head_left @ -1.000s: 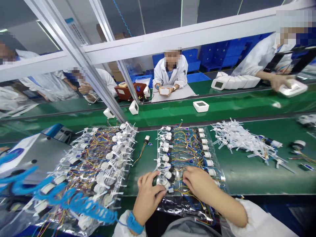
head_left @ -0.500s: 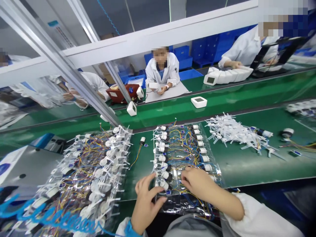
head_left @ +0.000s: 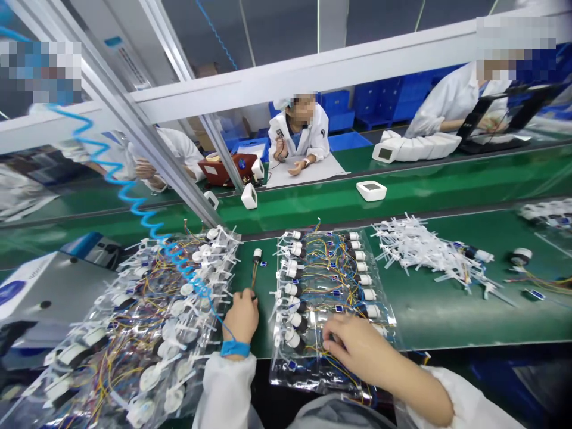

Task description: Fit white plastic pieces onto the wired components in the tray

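Note:
My left hand (head_left: 242, 316) reaches forward over the green bench, its back towards me. Its fingers are curled at the near end of the yellow wires of a loose wired part (head_left: 256, 255), which lies between two clear bags. My right hand (head_left: 357, 347) rests on the near end of the middle clear bag (head_left: 330, 280), which holds rows of small white-and-black parts with coloured wires. Its fingertips are bent down into the wires, and what they pinch is hidden.
A bigger clear bag of the same wired parts (head_left: 147, 322) lies at the left, crossed by a blue coiled hose (head_left: 134, 205). A grey machine (head_left: 40, 286) stands beyond it. White plastic pieces (head_left: 424, 250) are heaped at the right. A white device (head_left: 372, 190) sits on the conveyor; people work across it.
My left hand left the near left corner of the middle bag and moved forward to the loose part's wires. My right hand stayed on the bag. The blue hose now hangs higher.

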The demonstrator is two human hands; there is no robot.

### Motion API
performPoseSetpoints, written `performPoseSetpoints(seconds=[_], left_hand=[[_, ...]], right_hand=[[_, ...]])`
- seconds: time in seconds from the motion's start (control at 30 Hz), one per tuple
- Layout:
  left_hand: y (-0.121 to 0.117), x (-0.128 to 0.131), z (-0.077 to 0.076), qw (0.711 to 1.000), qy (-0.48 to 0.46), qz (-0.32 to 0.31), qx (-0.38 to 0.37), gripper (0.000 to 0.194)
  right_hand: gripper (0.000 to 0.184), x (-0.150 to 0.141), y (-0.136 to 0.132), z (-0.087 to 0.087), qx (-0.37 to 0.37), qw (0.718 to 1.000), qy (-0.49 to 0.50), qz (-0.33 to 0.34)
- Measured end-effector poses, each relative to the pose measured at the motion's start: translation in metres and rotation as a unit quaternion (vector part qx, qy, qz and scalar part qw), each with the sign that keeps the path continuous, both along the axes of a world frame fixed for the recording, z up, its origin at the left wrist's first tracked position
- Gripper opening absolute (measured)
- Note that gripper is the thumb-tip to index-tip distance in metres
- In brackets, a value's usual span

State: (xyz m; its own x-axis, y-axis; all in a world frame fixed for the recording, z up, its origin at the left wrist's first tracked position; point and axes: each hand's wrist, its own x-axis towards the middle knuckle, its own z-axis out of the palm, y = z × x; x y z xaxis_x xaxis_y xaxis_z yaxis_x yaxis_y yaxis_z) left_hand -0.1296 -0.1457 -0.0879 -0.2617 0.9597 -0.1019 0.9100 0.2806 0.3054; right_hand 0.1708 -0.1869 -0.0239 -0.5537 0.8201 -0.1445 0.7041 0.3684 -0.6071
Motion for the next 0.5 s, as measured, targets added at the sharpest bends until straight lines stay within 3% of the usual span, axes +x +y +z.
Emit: performPoseSetpoints(seconds=[0.1,0.17,0.23,0.3,0.37,0.43,0.5], left_hand=[[-0.007,0.001,0.006,0.999,-0.041,-0.027,-0.009,0.011],[-0.01,0.003,0.012,0.996,-0.077,-0.037,0.015,0.019],[-0.013,0.007,0.021,0.992,-0.105,-0.034,0.054,0.03],[-0.015,0.014,0.034,0.985,-0.134,-0.027,0.107,0.038],[-0.022,0.022,0.047,0.969,-0.174,-0.023,0.172,0.04],[-0.034,0.031,0.058,0.951,-0.198,-0.026,0.235,0.037],[-0.05,0.038,0.063,0.941,-0.185,-0.045,0.28,0.032]], right_hand=[[0.009,0.004,-0.005,0.01,-0.078,0.988,0.128,0.02],[0.01,-0.002,-0.004,0.008,-0.22,0.936,0.276,0.013],[0.025,-0.016,0.003,0.001,-0.397,0.825,0.4,-0.022],[0.036,-0.039,0.016,-0.008,-0.55,0.691,0.46,-0.088],[0.038,-0.069,0.03,-0.014,-0.634,0.597,0.467,-0.152],[0.039,-0.101,0.042,-0.019,-0.657,0.57,0.463,-0.172],[0.043,-0.13,0.049,-0.022,-0.646,0.579,0.471,-0.162]])
